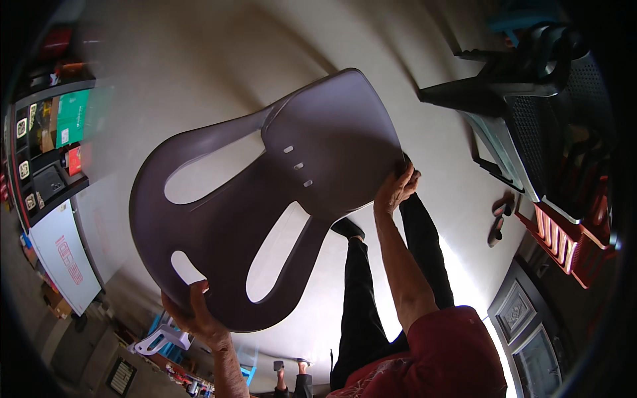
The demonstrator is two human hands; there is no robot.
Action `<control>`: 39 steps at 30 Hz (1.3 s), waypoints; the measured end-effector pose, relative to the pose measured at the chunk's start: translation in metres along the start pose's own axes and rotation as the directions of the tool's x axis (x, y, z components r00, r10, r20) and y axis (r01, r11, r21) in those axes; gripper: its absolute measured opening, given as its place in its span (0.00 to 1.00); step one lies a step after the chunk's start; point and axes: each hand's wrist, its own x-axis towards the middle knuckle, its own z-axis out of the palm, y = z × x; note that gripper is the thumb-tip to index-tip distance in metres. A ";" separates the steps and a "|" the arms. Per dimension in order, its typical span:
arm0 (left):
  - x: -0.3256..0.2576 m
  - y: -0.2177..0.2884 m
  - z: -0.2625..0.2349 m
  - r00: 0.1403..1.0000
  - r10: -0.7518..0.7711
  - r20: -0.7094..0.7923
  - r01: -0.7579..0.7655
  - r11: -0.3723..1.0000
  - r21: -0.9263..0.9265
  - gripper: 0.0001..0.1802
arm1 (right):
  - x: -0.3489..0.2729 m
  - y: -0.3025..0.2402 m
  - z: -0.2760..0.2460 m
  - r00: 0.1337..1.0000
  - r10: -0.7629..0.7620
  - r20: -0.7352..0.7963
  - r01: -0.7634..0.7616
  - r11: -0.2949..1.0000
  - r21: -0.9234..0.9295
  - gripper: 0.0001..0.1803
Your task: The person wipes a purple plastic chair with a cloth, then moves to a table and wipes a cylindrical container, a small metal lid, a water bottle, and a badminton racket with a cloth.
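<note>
A dark brown plastic chair shell [219,232] is held up off the floor, tilted, filling the middle of the head view. Its backrest end has a large opening on each side and a small oval grip hole; the smooth seat end carries a row of 3 short slots. My left hand [199,317] grips the backrest rim beside the oval hole, thumb on the near face. My right hand [396,189] is closed round the seat's right edge. The fingers behind the shell are partly hidden. No legs show on the shell.
Stacked black chairs [551,99] and a red plastic chair [564,242] stand at the right, near a pair of slippers [501,219] and a panelled door [524,325]. Left are a dark shelf [50,159] and a white carton [66,259]. Another person's feet [292,366] show at the bottom.
</note>
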 end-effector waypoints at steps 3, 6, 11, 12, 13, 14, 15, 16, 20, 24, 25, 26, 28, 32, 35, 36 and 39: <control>-0.001 0.003 0.002 0.999 -0.027 -0.042 0.024 0.997 -0.075 0.16 | -0.046 -0.015 0.004 0.967 0.254 -0.013 -0.252 0.963 0.097 0.30; -0.002 0.003 0.003 0.994 -0.108 -0.012 0.104 0.982 -0.160 0.07 | -0.104 -0.015 0.014 0.933 0.313 0.175 -0.318 0.948 -0.001 0.33; 0.009 0.020 0.001 0.954 -0.300 0.012 0.279 0.873 -0.400 0.04 | -0.166 0.004 0.004 0.807 -0.071 0.587 0.169 0.979 -0.114 0.31; 0.003 0.011 0.003 0.970 -0.242 0.001 0.231 0.925 -0.301 0.04 | -0.153 0.000 -0.002 0.637 -0.006 0.771 0.229 0.957 -0.181 0.28; 0.000 0.004 0.004 0.983 -0.184 -0.004 0.180 0.964 -0.197 0.04 | -0.139 -0.009 -0.010 0.422 0.060 0.905 0.316 0.925 -0.209 0.26; -0.005 -0.001 0.001 0.967 -0.255 -0.004 0.247 0.937 -0.246 0.05 | -0.120 -0.041 -0.020 0.217 0.021 0.976 0.305 0.948 -0.088 0.23; -0.003 0.003 0.000 0.953 -0.304 0.005 0.291 0.906 -0.308 0.05 | -0.105 -0.052 -0.016 0.104 -0.005 0.995 0.364 0.931 -0.034 0.23; -0.001 0.007 0.000 0.937 -0.348 0.022 0.331 0.869 -0.368 0.06 | -0.093 -0.056 -0.012 -0.010 -0.018 1.000 0.412 0.911 0.021 0.22; 0.004 0.016 -0.002 0.822 -0.562 0.093 0.498 0.632 -0.594 0.10 | -0.081 -0.088 0.047 0.405 -0.313 0.859 0.301 0.933 0.198 0.22; 0.028 0.039 0.000 0.769 -0.614 0.177 0.481 0.372 -0.794 0.22 | -0.145 -0.071 0.097 0.557 -0.692 0.459 0.729 0.672 0.127 0.23; 0.027 0.035 0.001 0.778 -0.606 0.167 0.483 0.408 -0.775 0.28 | -0.161 -0.084 0.095 0.647 -0.531 0.547 0.495 0.838 0.229 0.22; 0.023 0.029 0.004 0.797 -0.590 0.127 0.433 0.412 -0.802 0.28 | -0.175 -0.102 0.088 0.671 -0.359 0.649 0.217 0.932 0.291 0.21; 0.016 0.019 0.002 0.809 -0.570 0.144 0.446 0.437 -0.781 0.31 | -0.191 -0.130 0.062 0.562 -0.308 0.767 -0.024 0.921 0.388 0.20; 0.010 0.013 0.006 0.822 -0.558 0.114 0.375 0.379 -0.846 0.37 | -0.230 -0.197 -0.037 0.439 -0.673 0.595 0.155 0.709 0.688 0.18; 0.008 0.012 -0.002 0.820 -0.545 0.174 0.431 0.390 -0.814 0.34 | -0.226 -0.259 -0.083 0.281 -0.786 0.551 0.156 0.603 0.782 0.19; 0.010 0.013 -0.003 0.825 -0.538 0.173 0.433 0.405 -0.805 0.33 | -0.225 -0.270 -0.085 0.251 -0.791 0.559 0.121 0.598 0.792 0.19; 0.014 0.021 -0.006 0.784 -0.575 0.231 0.476 0.319 -0.820 0.32 | -0.219 -0.290 -0.059 0.131 -0.880 0.456 0.367 0.471 0.802 0.23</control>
